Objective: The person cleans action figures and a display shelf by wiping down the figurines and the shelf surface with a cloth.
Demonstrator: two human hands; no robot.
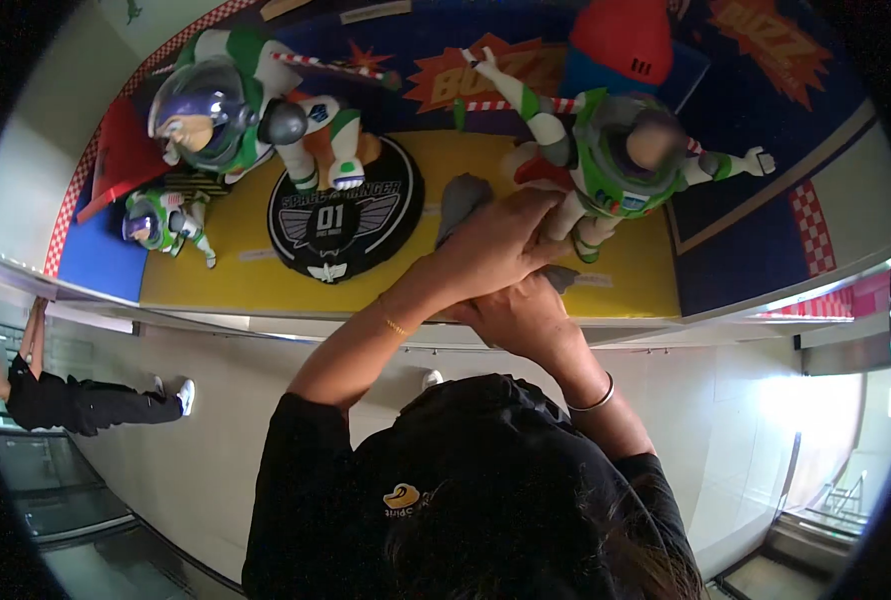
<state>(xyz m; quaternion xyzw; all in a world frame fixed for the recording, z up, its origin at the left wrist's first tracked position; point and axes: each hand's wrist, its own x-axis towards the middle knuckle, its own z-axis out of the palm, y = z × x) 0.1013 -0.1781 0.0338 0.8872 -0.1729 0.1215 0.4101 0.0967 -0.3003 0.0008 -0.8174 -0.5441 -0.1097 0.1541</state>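
My left hand (pixel 506 240) reaches in from the left, its fingers closed round the lower leg of a green and white astronaut figure (pixel 621 165) with outstretched arms. My right hand (pixel 526 312) is just below and touches my left hand, its fingers bent around a grey cloth (pixel 464 203). Part of the cloth sticks out left of my hands and a smaller grey piece shows on their right. The middle of the cloth is hidden by my hands. Both hands are over the yellow shelf floor (pixel 426 270).
A larger astronaut figure (pixel 266 120) leans by a round black base (pixel 346 215) on the left. A small figure (pixel 166 222) lies at the far left. Behind stands a red and blue object (pixel 621 50). Another person (pixel 86 400) is at the far left, arms raised.
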